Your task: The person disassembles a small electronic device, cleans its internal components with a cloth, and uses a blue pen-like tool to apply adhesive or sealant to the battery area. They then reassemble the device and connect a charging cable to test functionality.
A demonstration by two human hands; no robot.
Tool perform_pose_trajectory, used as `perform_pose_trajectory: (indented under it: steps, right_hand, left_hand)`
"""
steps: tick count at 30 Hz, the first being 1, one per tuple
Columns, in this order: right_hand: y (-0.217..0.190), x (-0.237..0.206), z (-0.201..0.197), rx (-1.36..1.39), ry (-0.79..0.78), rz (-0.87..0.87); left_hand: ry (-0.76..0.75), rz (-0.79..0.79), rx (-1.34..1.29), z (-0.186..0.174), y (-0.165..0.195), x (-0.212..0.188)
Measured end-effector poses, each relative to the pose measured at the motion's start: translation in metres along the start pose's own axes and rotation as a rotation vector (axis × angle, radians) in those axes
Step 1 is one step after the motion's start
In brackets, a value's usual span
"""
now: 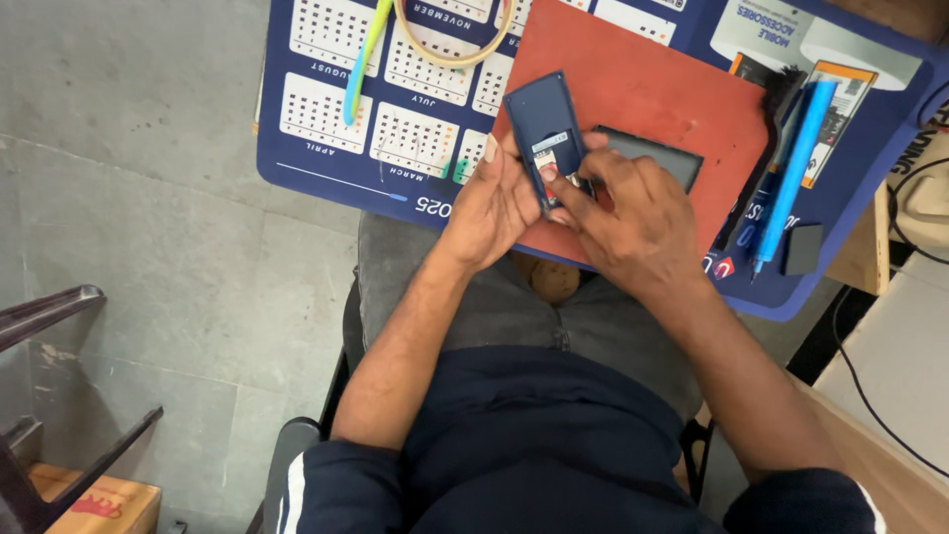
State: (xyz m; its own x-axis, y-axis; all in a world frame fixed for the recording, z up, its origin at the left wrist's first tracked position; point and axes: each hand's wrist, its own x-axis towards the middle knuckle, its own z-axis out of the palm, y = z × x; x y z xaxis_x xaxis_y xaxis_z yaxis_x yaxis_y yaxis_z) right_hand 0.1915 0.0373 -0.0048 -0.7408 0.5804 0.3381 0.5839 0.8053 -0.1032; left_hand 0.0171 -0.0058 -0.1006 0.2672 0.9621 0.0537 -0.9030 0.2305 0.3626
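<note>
Blue calendar mat (326,148) on the desk, red work pad (682,94) on top. Dark blue phone (547,133) lies back-up on the pad, opened, long axis running away from the person, tilted slightly left. Left hand (494,203) grips its near-left edge, fingers curled; right hand (633,213) pinches a small part at its lower end. Blue pen (791,168) lies right.

A small white label (550,144) sits on the dark blue phone (539,119); orange-brown carton (94,504) bottom-left.
</note>
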Motion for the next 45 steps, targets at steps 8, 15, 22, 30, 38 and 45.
perform_pose_trajectory:
  steps: [8, 15, 22, 30, 38, 45]
  right_hand:
    - [-0.002, -0.007, -0.001, -0.056, -0.111, 0.031]
    - [-0.019, -0.013, 0.004, -0.088, -0.132, 0.125]
    - [-0.029, -0.016, 0.009, -0.120, -0.132, 0.149]
    - [-0.037, -0.010, 0.012, -0.185, -0.133, 0.166]
    - [-0.035, -0.012, 0.007, -0.100, -0.110, 0.156]
    - [-0.035, -0.014, 0.011, -0.207, -0.118, 0.141]
  left_hand:
    - [0.070, -0.040, 0.067, 0.004, 0.001, 0.001]
    - [0.063, -0.008, 0.178, 0.007, 0.000, 0.001]
    - [0.004, 0.024, 0.150, 0.010, 0.002, 0.001]
    - [0.062, -0.003, 0.220, 0.014, 0.006, -0.003]
    - [0.020, 0.075, 0.127, 0.011, 0.007, 0.001]
    - [0.006, 0.039, 0.247, 0.011, 0.005, -0.001]
